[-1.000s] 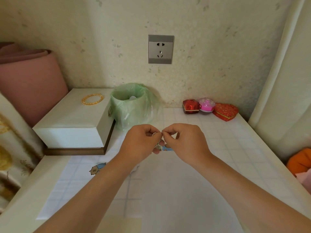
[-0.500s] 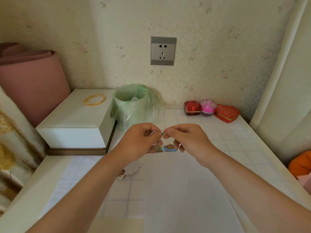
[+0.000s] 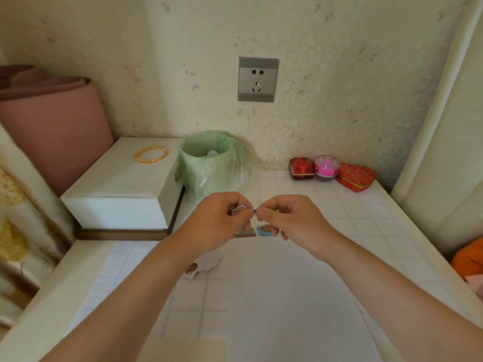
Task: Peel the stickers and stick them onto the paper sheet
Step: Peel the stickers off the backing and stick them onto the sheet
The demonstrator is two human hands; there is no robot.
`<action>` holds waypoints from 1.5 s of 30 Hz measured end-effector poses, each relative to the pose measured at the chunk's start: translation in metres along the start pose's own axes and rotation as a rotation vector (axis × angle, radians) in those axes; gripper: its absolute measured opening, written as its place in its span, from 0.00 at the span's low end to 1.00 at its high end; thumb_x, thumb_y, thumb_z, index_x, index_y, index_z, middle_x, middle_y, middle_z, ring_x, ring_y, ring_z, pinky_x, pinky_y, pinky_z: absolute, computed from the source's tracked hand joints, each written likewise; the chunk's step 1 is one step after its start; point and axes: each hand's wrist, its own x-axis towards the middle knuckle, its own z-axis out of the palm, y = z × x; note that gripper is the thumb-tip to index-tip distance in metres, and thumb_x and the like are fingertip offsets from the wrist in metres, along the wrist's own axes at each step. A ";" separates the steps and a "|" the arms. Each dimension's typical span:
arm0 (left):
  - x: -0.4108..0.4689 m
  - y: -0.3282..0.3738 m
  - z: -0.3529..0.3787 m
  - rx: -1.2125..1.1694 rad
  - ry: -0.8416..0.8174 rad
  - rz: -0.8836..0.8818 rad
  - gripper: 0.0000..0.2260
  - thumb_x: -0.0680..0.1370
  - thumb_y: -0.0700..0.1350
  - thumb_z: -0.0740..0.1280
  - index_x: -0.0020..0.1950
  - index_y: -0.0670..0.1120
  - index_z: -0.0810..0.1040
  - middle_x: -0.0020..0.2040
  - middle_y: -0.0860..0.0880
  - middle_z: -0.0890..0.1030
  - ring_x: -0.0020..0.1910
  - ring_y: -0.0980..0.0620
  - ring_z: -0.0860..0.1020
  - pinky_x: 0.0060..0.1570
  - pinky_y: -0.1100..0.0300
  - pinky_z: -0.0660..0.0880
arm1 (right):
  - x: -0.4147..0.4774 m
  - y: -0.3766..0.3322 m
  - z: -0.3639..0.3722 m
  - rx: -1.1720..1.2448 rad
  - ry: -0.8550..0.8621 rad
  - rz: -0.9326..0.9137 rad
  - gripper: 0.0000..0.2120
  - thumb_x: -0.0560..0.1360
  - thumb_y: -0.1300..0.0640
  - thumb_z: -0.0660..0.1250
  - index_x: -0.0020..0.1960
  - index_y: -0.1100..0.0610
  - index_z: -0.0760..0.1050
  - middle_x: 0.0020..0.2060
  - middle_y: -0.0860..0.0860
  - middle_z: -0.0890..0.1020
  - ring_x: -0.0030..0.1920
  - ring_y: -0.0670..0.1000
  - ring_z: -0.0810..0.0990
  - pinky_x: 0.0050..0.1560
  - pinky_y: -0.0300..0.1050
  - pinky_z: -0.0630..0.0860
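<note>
While their fingertips are meeting above the paper sheet [image 3: 274,296], the left hand [image 3: 219,220] and right hand [image 3: 292,218] are pinching a tiny sticker [image 3: 237,209], mostly hiding it. At six o'clock below them, bear stickers [image 3: 266,229] are peeking out, partly covered by the hands.

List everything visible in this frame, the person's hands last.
wall socket: one, grey, back wall
rolled mat: one, pink, far left
box: one, white, left side
bangle: one, gold, on the box lid
bin: one, green liner, beside the box
gift boxes: three, red, pink, red heart, back right
orange object: one, orange, right edge
paper sheet: one, white, under the arms
bear stickers: two, blue and green, under the hands
loose sticker: one, white and brown, beside left forearm
small sticker: one, white-edged, pinched between both hands
left hand: one, fingers pinching the small sticker
right hand: one, fingers pinching its other edge
</note>
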 end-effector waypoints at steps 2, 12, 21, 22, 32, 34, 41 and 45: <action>0.000 -0.001 0.000 0.035 0.001 0.023 0.05 0.80 0.45 0.67 0.46 0.50 0.81 0.37 0.52 0.85 0.26 0.62 0.72 0.31 0.68 0.71 | 0.000 0.000 0.000 -0.017 0.011 -0.010 0.04 0.75 0.60 0.72 0.43 0.57 0.85 0.29 0.46 0.81 0.30 0.45 0.77 0.29 0.34 0.70; -0.001 -0.001 0.002 0.028 0.016 0.021 0.03 0.80 0.46 0.68 0.47 0.50 0.80 0.37 0.53 0.85 0.26 0.64 0.75 0.31 0.71 0.71 | 0.002 0.002 0.004 -0.193 0.071 -0.082 0.06 0.75 0.57 0.71 0.41 0.52 0.84 0.32 0.42 0.83 0.32 0.43 0.78 0.32 0.34 0.73; 0.000 -0.001 0.000 -0.059 0.007 0.000 0.03 0.80 0.45 0.68 0.47 0.49 0.81 0.37 0.51 0.85 0.26 0.60 0.75 0.31 0.68 0.73 | 0.003 0.001 0.001 -0.013 0.019 -0.036 0.06 0.78 0.57 0.70 0.44 0.57 0.84 0.32 0.49 0.82 0.29 0.47 0.77 0.29 0.37 0.71; 0.000 -0.001 0.000 -0.083 0.007 -0.002 0.03 0.80 0.45 0.68 0.47 0.48 0.81 0.37 0.50 0.85 0.26 0.58 0.75 0.32 0.67 0.73 | 0.003 0.001 0.001 -0.024 0.020 -0.045 0.07 0.78 0.57 0.70 0.44 0.58 0.84 0.34 0.52 0.83 0.30 0.48 0.77 0.29 0.38 0.71; 0.002 -0.002 -0.001 -0.147 0.025 -0.037 0.03 0.80 0.44 0.68 0.48 0.46 0.81 0.38 0.48 0.85 0.28 0.54 0.75 0.32 0.66 0.74 | 0.002 0.001 0.006 0.035 0.025 -0.035 0.08 0.81 0.57 0.66 0.47 0.57 0.83 0.41 0.52 0.85 0.30 0.48 0.78 0.28 0.43 0.70; 0.002 -0.002 -0.001 -0.154 0.023 -0.039 0.03 0.80 0.44 0.68 0.48 0.46 0.81 0.38 0.48 0.85 0.28 0.54 0.75 0.32 0.66 0.74 | 0.003 0.001 0.004 0.057 0.022 -0.028 0.08 0.80 0.58 0.67 0.47 0.58 0.84 0.42 0.55 0.85 0.30 0.48 0.78 0.28 0.43 0.70; 0.001 0.000 0.004 -0.178 0.045 -0.038 0.03 0.80 0.42 0.68 0.48 0.45 0.81 0.37 0.49 0.85 0.26 0.58 0.75 0.30 0.68 0.73 | 0.003 0.003 0.006 -0.060 0.061 -0.069 0.10 0.81 0.58 0.66 0.43 0.56 0.82 0.29 0.44 0.80 0.28 0.44 0.77 0.28 0.35 0.70; 0.000 0.002 0.009 -0.184 0.068 -0.027 0.03 0.80 0.42 0.68 0.47 0.44 0.80 0.36 0.50 0.84 0.26 0.62 0.76 0.30 0.68 0.72 | 0.002 0.004 0.010 -0.140 0.063 -0.112 0.12 0.83 0.59 0.62 0.42 0.52 0.78 0.27 0.40 0.78 0.25 0.40 0.74 0.27 0.29 0.68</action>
